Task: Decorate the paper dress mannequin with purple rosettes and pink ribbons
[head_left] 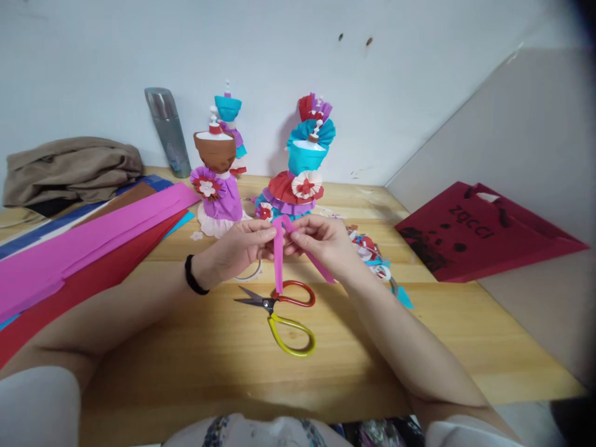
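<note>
A narrow pink crepe paper strip (pixel 278 264) is pinched between my left hand (pixel 239 248) and my right hand (pixel 323 245). It bends over at the top, and its two ends hang down, one from each hand. Both thumbs press on it, with the fingers partly hidden behind. Below it on the table lie scissors (pixel 269 304), blades parted, with one red and one yellow handle. Just behind my hands stand small dress forms in crepe paper: one in a purple dress (pixel 226 195) with a brown top, another in a red, purple and blue dress (pixel 291 186).
Long crepe paper sheets (pixel 93 239) in pink, red, brown and blue spread across the left of the wooden table (pixel 195 366). Behind are a brown cloth (pixel 74 167) and a grey bottle (pixel 170 133). Paper scraps (pixel 370 251) and a red paper bag (pixel 479 233) lie to the right.
</note>
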A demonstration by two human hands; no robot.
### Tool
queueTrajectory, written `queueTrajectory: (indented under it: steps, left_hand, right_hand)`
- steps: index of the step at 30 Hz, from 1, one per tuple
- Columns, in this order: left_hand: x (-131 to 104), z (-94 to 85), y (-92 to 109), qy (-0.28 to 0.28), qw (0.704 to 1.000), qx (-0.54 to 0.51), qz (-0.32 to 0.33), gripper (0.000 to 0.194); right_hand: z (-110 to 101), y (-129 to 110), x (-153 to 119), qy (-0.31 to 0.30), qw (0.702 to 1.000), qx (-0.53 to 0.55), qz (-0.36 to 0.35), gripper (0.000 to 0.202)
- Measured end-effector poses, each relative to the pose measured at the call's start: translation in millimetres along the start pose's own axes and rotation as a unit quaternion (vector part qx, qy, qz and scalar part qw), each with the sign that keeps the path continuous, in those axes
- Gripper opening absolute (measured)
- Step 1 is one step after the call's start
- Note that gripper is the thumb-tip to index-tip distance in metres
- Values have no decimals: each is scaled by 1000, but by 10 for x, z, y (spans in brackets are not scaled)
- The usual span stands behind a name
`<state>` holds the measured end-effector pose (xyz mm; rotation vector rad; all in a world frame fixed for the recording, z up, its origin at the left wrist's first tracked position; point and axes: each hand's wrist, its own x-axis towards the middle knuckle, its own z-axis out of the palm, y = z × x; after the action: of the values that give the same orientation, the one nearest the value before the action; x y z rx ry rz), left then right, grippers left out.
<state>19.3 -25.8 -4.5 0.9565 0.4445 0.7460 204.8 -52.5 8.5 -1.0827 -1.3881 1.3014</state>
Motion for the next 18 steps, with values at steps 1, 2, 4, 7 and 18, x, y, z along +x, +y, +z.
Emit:
queueTrajectory:
  steps: [1, 2, 4, 7, 18]
  left_hand:
    - [-4, 1, -13, 10, 1000, 11, -1, 20]
    - [-8, 3, -24, 24, 1000, 19, -3, 21]
    - [-16, 11, -36, 54, 998, 28, -2, 21]
    - [-23, 24, -39, 78, 997, 30, 0, 19]
    - [-20, 73, -40, 136, 986, 90, 25, 15]
  right_hand:
    - [16, 9, -1, 1, 1000, 2, 5, 33]
    - [30, 19, -2, 2, 1000, 4, 7, 32]
    - [52, 39, -1, 10, 1000, 0, -3, 29]
    - [71, 65, 3, 37, 999, -24, -32, 23]
    - [108, 87, 6, 26, 1000, -11, 2, 28]
